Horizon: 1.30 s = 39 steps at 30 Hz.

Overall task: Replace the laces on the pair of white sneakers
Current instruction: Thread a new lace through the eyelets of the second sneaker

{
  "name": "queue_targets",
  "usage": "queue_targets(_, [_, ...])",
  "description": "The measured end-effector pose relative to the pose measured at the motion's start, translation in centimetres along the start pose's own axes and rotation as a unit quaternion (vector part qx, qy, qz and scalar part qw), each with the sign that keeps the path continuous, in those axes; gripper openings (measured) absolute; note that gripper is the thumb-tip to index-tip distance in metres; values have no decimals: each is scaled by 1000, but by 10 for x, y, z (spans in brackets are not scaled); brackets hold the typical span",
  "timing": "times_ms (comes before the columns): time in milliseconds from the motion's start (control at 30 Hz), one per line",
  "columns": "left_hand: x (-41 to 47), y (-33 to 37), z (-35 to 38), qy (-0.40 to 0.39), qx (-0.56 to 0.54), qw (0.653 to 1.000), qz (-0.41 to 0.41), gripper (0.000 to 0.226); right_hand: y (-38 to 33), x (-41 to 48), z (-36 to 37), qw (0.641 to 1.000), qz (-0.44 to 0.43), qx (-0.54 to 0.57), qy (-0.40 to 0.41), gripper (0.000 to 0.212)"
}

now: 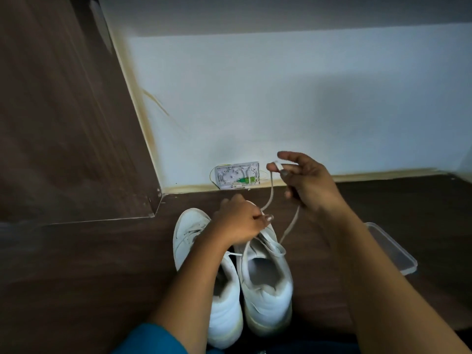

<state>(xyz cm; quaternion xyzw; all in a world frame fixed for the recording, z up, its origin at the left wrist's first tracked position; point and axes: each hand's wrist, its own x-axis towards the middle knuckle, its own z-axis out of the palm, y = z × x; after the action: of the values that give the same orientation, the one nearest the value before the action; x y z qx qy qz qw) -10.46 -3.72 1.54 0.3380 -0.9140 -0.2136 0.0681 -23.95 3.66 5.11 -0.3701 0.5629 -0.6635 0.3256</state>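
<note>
Two white sneakers stand side by side on the dark wooden floor, toes pointing away from me: the left sneaker (194,233) and the right sneaker (268,284). My left hand (240,223) rests over the front of the right sneaker and pinches the white lace (270,192) near the eyelets. My right hand (309,182) is raised above and to the right, holding a loop of the same lace between thumb and fingers. One strand runs from it down to my left hand, another down to the right sneaker's upper eyelets.
A clear plastic container lid (393,249) lies on the floor to the right. A small white wall box (237,175) with green parts sits at the base of the pale wall. A dark wooden panel (63,111) rises on the left.
</note>
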Motion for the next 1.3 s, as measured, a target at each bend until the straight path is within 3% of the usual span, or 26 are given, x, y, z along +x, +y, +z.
queue_targets(133, [2, -4, -5, 25, -27, 998, -59, 39, 9, 1, 7, 997, 13, -64, 29, 14])
queue_targets(233, [0, -1, -7, 18, -34, 998, -52, 8, 14, 2, 7, 995, 5, -104, 12, 12])
queue_targets(300, [-1, 0, -6, 107, -65, 991, -54, 26, 15, 1, 7, 986, -2, -166, -25, 13])
queue_targets(367, [3, -4, -6, 181, -122, 976, 10, 40, 15, -2, 10, 979, -5, -194, -68, 11])
queue_targets(433, [6, -6, -7, 149, -169, 972, 63, 38, 15, -3, 12, 978, -8, -185, -93, 7])
queue_targets(533, [2, -7, -10, 185, -161, 969, 24, 26, 14, 0, 7, 967, -26, -234, -103, 5])
queue_targets(633, [1, -13, -23, 256, -254, 932, -38, 35, 21, 6, -10, 912, -35, -397, -100, 10])
queue_targets(767, [1, -13, -31, 250, -379, 888, -71, 30, 32, 12, -27, 857, -23, -508, -83, 11])
queue_targets(900, [-1, 2, -29, 263, -554, 781, -122, 28, 42, 11, -35, 779, 29, -624, -54, 10])
queue_targets(933, [0, 3, -30, 259, -570, 767, -138, 27, 44, 11, -36, 770, 41, -635, -44, 9])
queue_targets(967, [0, 3, -30, 248, -560, 775, -154, 25, 46, 11, -36, 772, 50, -632, -36, 9])
queue_targets(1033, [0, 2, -28, 209, -442, 854, -180, 7, 45, 12, -33, 828, 59, -557, -23, 15])
queue_targets(1133, [-1, -1, -21, 160, -297, 932, -135, 32, 37, 11, -22, 942, 108, -317, -17, 28])
queue_targets(1233, [0, 4, -12, 116, -210, 969, -51, 20, 32, 2, -12, 974, 110, -190, -50, 30])
queue_targets(1300, [3, 4, -2, 146, -167, 975, -34, 31, 30, -2, -7, 979, 112, -156, -67, 23])
